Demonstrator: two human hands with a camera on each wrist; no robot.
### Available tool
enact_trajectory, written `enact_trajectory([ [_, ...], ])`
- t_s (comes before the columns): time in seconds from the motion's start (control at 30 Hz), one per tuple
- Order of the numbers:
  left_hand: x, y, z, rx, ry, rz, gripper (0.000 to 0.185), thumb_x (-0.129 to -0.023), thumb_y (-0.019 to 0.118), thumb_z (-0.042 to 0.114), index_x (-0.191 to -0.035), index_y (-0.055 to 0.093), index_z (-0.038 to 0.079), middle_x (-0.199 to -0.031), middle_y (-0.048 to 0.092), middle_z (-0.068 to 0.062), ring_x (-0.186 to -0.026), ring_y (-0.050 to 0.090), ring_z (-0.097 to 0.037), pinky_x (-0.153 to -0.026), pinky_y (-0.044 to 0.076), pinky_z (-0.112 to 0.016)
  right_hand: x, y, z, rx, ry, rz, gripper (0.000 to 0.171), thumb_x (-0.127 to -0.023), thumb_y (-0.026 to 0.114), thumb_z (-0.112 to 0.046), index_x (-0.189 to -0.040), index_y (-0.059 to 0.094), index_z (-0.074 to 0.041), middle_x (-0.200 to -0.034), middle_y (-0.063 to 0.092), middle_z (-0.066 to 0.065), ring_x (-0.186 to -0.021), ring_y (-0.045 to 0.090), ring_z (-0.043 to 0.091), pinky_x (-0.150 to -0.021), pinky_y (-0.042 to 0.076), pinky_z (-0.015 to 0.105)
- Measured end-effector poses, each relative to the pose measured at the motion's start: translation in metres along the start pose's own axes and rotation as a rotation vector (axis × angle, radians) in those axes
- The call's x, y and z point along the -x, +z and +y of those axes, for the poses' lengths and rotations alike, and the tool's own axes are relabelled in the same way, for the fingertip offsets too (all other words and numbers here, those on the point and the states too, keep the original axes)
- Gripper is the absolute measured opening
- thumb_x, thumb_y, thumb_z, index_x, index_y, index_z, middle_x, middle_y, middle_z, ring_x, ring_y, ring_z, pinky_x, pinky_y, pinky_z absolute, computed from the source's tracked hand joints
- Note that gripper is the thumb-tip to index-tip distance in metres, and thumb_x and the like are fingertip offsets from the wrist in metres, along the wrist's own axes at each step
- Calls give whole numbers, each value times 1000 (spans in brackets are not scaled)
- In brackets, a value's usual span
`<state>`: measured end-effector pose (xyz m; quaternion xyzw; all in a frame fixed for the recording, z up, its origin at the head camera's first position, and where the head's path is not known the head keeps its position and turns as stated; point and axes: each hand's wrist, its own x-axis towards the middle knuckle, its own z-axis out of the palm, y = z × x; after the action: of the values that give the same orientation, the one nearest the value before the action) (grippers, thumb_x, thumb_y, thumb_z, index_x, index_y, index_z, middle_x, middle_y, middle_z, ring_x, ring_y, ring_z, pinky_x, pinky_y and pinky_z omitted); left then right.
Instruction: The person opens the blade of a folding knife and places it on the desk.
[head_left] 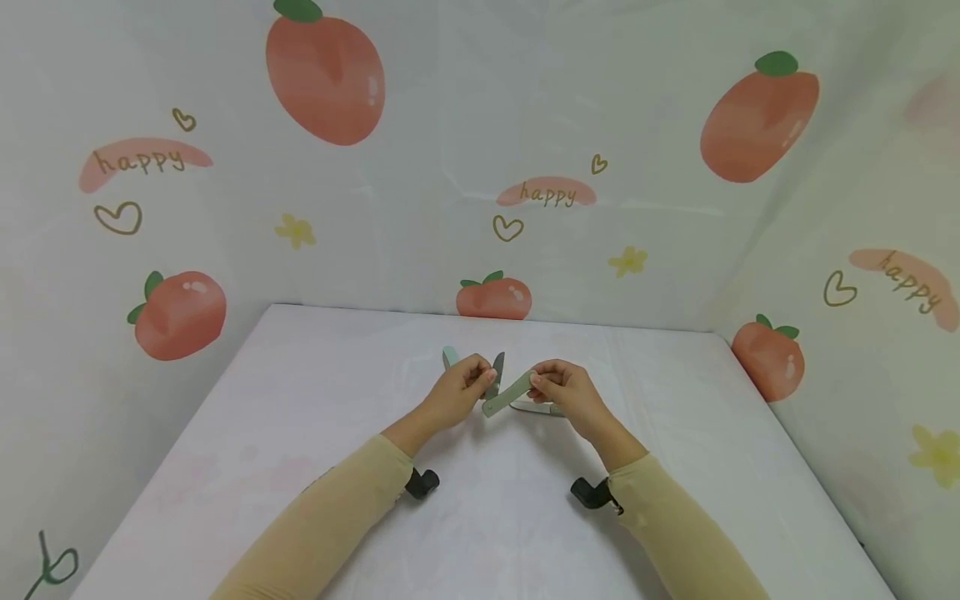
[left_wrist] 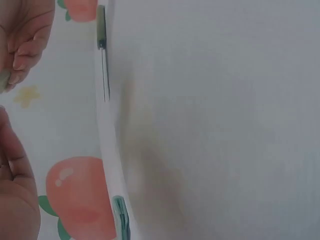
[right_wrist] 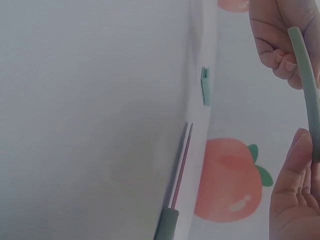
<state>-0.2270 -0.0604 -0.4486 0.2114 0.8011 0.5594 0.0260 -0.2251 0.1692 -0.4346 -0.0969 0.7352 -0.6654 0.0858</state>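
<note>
Two hands meet above the middle of the white table in the head view: the left hand pinches a small grey blade, and the right hand pinches a green sheath angled toward that blade. Another knife lies on the table just behind the right hand. In the left wrist view, a knife lies flat on the table. In the right wrist view, fingers grip the sheath. Judging by this, the sheath mouth should line up with the blade tip, fingertips kept off the edge.
</note>
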Motion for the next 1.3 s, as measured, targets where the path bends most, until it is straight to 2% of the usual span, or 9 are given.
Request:
enact_trajectory([
  [0.1,0,-1,0,-2,-20,-15,13,-105,53,20,-100,54,8,-84,58,-1,-77,57,-12,-71,49,-28,-1,-1,1,-10,2,-11,23,-99,60,-2,-113,55,16,-85,67,3,-77,67,11,-73,56,24],
  [0.2,1,-3,1,15,-38,-47,12,-105,55,17,-107,53,6,-87,58,-3,-79,61,-20,-72,51,-30,-2,-2,3,9,-1,-31,22,-100,60,-3,-112,56,14,-86,67,3,-77,66,11,-73,56,25],
  [0.33,0,-8,5,-9,-58,-100,17,-103,58,14,-115,51,4,-87,63,-7,-81,65,-28,-69,49,-29,-1,-4,3,63,-2,-67,20,-100,60,-4,-112,57,12,-88,67,5,-78,67,14,-76,57,32],
  [0.5,-1,-14,11,-70,-78,-172,17,-98,62,12,-110,53,5,-77,67,-4,-74,66,-24,-60,39,-27,-2,-7,1,141,-1,-148,22,-99,61,-7,-112,59,11,-91,67,7,-80,66,17,-77,57,36],
  [0.63,-2,-17,13,-78,-85,-223,12,-97,63,12,-103,54,6,-70,66,0,-68,66,-19,-59,40,-26,-3,-9,-1,173,0,-213,23,-100,61,-8,-112,60,11,-91,68,7,-79,65,16,-74,56,30],
  [0.73,-2,-17,14,-63,-99,-245,11,-98,63,13,-100,54,5,-68,67,0,-65,66,-16,-61,42,-26,-4,-10,-3,193,22,-251,23,-99,63,-11,-111,62,9,-90,68,7,-79,64,16,-76,56,30],
  [0.9,-1,-17,14,-28,-130,-264,12,-98,63,12,-97,54,5,-67,67,-2,-63,66,-16,-65,46,-28,-5,-12,-6,254,62,-310,23,-99,66,-16,-109,66,4,-89,70,5,-80,64,18,-79,56,37],
  [1.1,0,-18,17,-30,-114,-270,12,-99,62,12,-96,53,5,-68,67,-2,-62,66,-16,-66,46,-29,-6,-15,-13,292,83,-357,22,-99,65,-17,-109,67,3,-89,71,7,-81,65,20,-82,55,45],
  [1.3,0,-23,15,-31,-107,-191,12,-100,62,12,-99,51,5,-69,67,-4,-63,65,-15,-62,43,-27,-9,-21,-14,306,89,-342,22,-99,66,-19,-106,66,2,-91,72,7,-84,67,26,-80,56,41],
])
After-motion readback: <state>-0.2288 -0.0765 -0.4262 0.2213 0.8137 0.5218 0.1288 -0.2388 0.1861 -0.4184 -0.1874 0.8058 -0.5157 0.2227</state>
